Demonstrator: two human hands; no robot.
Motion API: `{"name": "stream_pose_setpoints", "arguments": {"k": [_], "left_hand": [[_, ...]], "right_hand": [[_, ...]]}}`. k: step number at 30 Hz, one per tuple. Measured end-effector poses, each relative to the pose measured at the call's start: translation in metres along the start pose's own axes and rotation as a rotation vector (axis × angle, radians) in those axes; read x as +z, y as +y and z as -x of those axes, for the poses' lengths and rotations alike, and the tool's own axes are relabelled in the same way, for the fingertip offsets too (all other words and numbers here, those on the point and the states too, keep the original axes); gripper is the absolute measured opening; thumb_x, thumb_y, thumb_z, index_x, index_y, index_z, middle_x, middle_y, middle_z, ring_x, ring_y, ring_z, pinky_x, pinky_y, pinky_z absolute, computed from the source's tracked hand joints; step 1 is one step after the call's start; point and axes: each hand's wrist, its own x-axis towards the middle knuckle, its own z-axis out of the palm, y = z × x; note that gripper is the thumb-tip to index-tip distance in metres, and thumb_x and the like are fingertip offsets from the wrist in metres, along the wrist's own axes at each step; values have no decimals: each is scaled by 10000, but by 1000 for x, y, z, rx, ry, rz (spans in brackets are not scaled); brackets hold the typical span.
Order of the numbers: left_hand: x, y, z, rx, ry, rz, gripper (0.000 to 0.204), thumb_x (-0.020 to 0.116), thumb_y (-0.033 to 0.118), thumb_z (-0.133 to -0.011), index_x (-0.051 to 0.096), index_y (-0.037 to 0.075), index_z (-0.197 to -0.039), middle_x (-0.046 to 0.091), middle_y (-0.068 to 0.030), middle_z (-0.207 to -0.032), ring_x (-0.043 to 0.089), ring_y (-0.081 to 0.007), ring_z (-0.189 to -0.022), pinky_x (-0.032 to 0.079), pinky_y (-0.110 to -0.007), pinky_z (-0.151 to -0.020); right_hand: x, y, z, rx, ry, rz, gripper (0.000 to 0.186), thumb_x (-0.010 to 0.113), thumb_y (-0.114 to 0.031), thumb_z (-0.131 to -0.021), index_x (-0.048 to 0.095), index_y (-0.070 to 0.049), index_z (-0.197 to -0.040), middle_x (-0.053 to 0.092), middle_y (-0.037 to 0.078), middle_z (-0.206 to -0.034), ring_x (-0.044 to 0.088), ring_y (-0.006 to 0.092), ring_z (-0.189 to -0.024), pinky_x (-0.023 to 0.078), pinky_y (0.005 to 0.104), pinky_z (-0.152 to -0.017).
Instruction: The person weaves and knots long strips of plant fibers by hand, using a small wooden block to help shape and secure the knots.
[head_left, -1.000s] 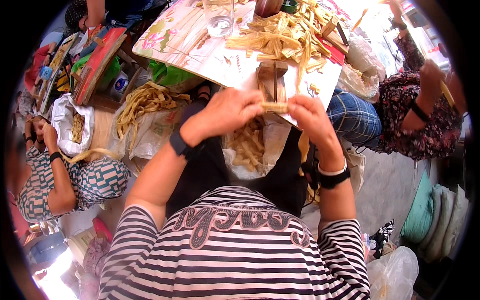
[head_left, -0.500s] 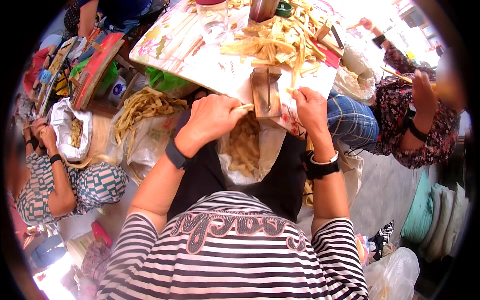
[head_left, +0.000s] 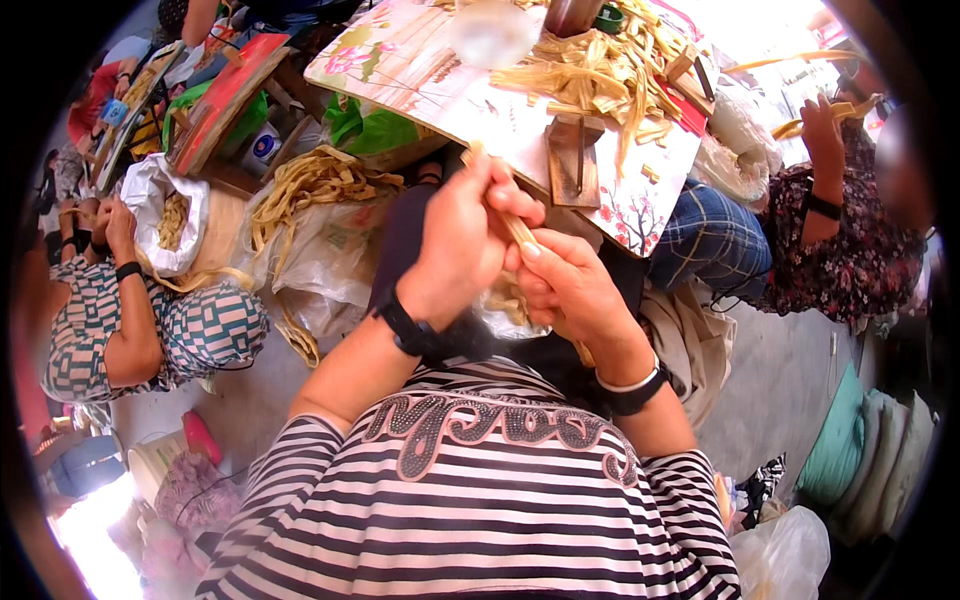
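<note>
In front of my chest, my left hand (head_left: pixel 458 240) is closed around a pale yellow fibrous strip (head_left: pixel 518 230), and one end of the strip pokes out above its fingers. Lower on the same strip, my right hand (head_left: pixel 568 282) pinches it between thumb and fingers. Beyond my hands, a small slotted wooden block (head_left: pixel 573 165) sits at the near edge of a floral-patterned table (head_left: pixel 450 105). A heap of similar strips (head_left: pixel 600 80) lies on that table. Mostly hidden beneath my hands, a plastic bag with cut pieces (head_left: pixel 508 300) rests in my lap.
A blurred clear container (head_left: pixel 492 38) stands on the table. To the left are a clear bag topped with strips (head_left: pixel 315 195), a white sack (head_left: pixel 150 225) and a person in patterned clothes (head_left: pixel 120 340). At right sits a person in a dark floral top (head_left: pixel 830 240), holding a strip.
Both hands have drawn back from the wooden block toward my chest and come together on one strip. My view has shifted slightly, and the right-hand person's arm has moved.
</note>
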Motion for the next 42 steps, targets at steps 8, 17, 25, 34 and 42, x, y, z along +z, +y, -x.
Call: {"name": "stream_pose_setpoints", "arguments": {"k": [8,17,25,34,42], "left_hand": [[2,16,1,1169,-146,-912,289,450,251,-958,537,17,-811,472,-14,-609,427,-102,-494,361,-230,-467],[-8,-19,33,507,-250,-1181,328,492,192,-919,598,-62,-1096,554,-183,-1224,559,-239,-1089,409,-309,-938],[-12,-9,22,480,-175,-1610,116,547,1,-665,565,-20,-778,563,-167,-1080,605,-197,-778,479,-272,-683],[-26,-9,26,765,-501,-1635,103,520,-23,-605,554,11,-695,592,-144,-701,589,-291,-622,472,-308,-564],[-30,-4,20,537,-306,-1643,203,631,226,-621,625,24,-599,583,-202,-616,589,-309,-530,454,-389,-507]], "right_hand": [[9,-3,14,-170,-60,-172,239,453,-182,-960,587,12,-999,413,-64,-631,308,10,-513,237,162,-433],[5,23,-4,-865,502,1002,172,560,-63,-848,532,42,-982,507,145,-661,518,254,-570,422,312,-555],[1,23,2,-274,364,7,207,497,-200,-898,550,-71,-746,480,-52,-605,379,32,-475,277,183,-432],[-36,15,14,212,-87,-231,137,547,-219,-823,551,-84,-800,366,-79,-568,290,16,-440,220,187,-400],[15,6,15,-441,357,891,164,568,-99,-814,629,16,-912,612,47,-734,547,104,-707,446,261,-616]]}}
